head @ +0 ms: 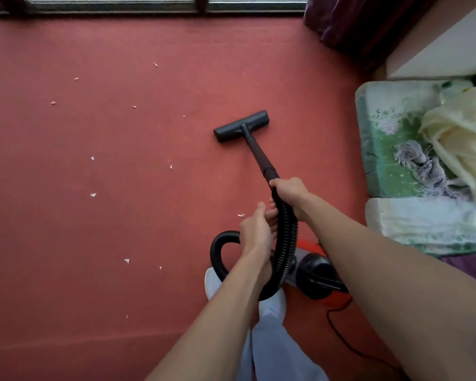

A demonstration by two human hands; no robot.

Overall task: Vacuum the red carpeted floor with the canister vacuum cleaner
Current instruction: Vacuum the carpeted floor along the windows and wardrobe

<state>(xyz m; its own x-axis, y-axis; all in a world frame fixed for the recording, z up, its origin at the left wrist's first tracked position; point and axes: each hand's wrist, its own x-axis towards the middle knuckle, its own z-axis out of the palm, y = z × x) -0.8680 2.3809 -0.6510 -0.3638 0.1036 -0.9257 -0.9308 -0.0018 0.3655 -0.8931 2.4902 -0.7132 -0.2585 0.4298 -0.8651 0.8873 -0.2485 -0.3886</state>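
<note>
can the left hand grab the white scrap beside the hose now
Probably not: the left hand grips the black ribbed hose, and the white paper scrap lies on the red carpet. Nothing covers it; letting go and stooping should do.

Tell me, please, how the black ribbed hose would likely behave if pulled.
The hose is probably floppy: it loops loosely between the right hand and the canister. Its ribs should keep it from slipping in the left hand. Pulled taut, it would likely drag the canister along.
</note>
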